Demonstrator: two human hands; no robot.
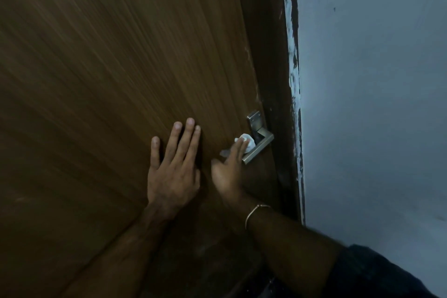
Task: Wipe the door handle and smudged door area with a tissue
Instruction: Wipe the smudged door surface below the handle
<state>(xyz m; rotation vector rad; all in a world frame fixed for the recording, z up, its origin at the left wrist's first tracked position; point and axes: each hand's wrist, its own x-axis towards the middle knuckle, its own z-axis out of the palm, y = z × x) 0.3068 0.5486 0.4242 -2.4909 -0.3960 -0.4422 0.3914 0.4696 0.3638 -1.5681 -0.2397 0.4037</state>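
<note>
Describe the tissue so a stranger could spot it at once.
Start at the brown wooden door and follow its right edge down to the metal lever handle. The tissue is the crumpled white wad pressed on that lever under the right hand, the only white thing on the door.

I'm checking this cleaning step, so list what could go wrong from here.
1. The small crumpled white tissue sits only under the right hand fingertips on the silver metal lever handle; it may slip off or tear.
2. The left hand lies flat on the brown wooden door, possibly leaving fresh smudges.
</note>
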